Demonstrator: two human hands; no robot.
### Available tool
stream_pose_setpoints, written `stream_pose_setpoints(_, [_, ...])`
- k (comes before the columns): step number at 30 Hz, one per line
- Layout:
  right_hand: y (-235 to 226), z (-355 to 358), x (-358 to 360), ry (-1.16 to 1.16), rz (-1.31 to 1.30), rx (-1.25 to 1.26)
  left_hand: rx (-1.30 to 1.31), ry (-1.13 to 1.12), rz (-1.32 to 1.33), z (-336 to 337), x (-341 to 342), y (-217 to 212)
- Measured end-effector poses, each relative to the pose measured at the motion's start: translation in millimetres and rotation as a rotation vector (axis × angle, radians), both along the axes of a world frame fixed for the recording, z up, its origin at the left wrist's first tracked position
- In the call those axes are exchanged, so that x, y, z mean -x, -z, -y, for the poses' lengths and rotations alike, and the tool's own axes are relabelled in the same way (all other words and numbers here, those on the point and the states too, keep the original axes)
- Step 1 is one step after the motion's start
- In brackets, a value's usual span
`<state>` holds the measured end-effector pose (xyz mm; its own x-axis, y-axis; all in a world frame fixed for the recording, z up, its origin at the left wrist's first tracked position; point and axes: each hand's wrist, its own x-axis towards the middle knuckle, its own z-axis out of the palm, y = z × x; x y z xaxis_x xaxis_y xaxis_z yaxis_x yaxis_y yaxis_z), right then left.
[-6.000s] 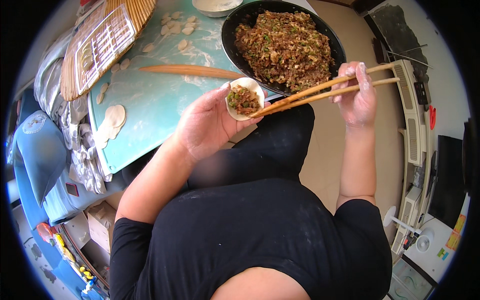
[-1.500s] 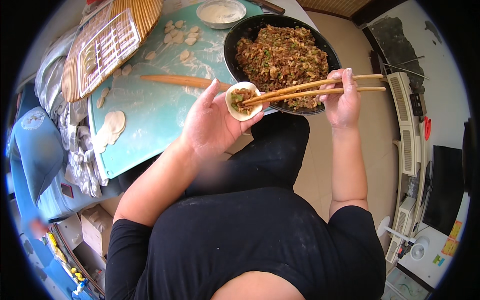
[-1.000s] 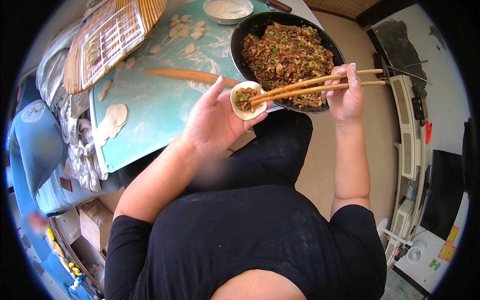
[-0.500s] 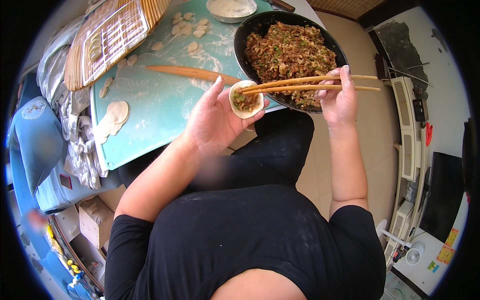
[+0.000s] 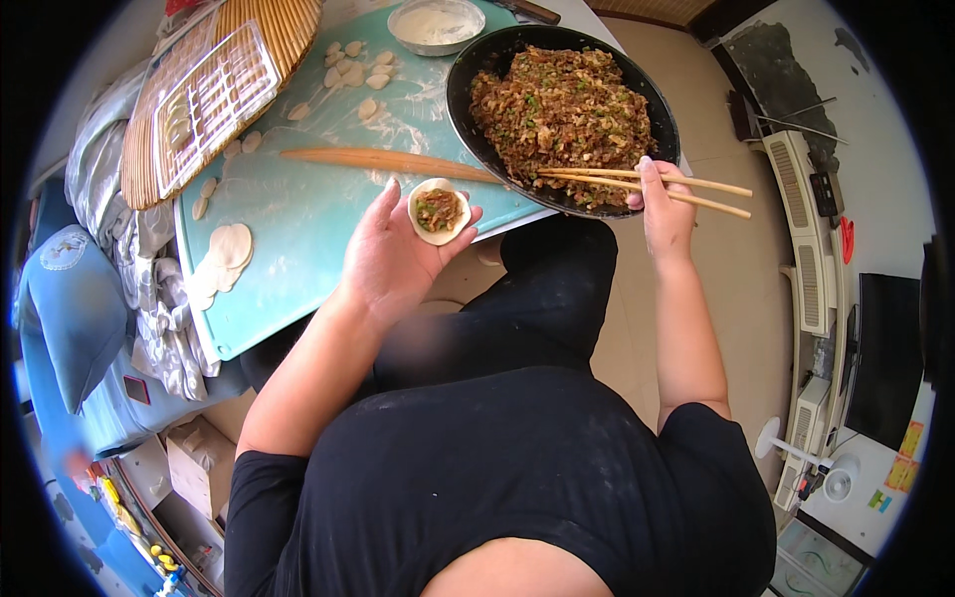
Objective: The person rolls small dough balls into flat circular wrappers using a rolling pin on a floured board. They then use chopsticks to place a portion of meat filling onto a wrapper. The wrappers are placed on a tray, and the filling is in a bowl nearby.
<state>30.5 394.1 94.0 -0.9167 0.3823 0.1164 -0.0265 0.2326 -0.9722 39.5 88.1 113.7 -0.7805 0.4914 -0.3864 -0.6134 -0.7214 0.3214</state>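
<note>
On the fingers of my upturned left hand lies a round dumpling wrapper, its middle heaped with brown and green filling. My right hand grips a pair of wooden chopsticks. Their tips are at the near edge of the chopped filling in a big black pan. Behind the wrapper, a tapered wooden rolling pin lies across a floury turquoise mat.
Flat wrappers overlap at the mat's left. Small dough pieces lie farther back, near a metal bowl of flour. A woven tray carrying a white gridded rack stands far left. A dark knife handle lies behind the pan.
The chopsticks have left the wrapper and now reach into the pan's filling. My left hand, with the filled wrapper, has shifted left and slightly nearer to me.
</note>
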Motion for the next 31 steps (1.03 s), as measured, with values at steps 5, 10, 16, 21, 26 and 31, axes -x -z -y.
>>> stream_pose_setpoints(5, [-16, 0, -23, 0.151, -0.108, 0.076, 0.039, -0.018, 0.020, 15, -5, 6])
stream_pose_setpoints(10, [-2, -5, -41, 0.267, 0.014, 0.138, 0.005, -0.024, 0.015, 27, -12, 7])
stream_pose_setpoints(16, [2, 9, -78, 0.075, 0.540, 0.237, -0.127, 0.031, -0.029, 35, -20, -8])
stream_pose_setpoints(21, [-29, 101, -86, -0.470, -0.206, -0.317, -0.126, 0.100, -0.075, 36, -31, -11])
stream_pose_setpoints(26, [-51, 159, -55, -0.663, -0.787, -0.738, -0.193, 0.144, -0.144, 41, -42, -15])
stream_pose_setpoints(31, [-46, 174, -47, -0.708, -0.903, -0.836, -0.037, 0.076, -0.183, 55, -55, -15])
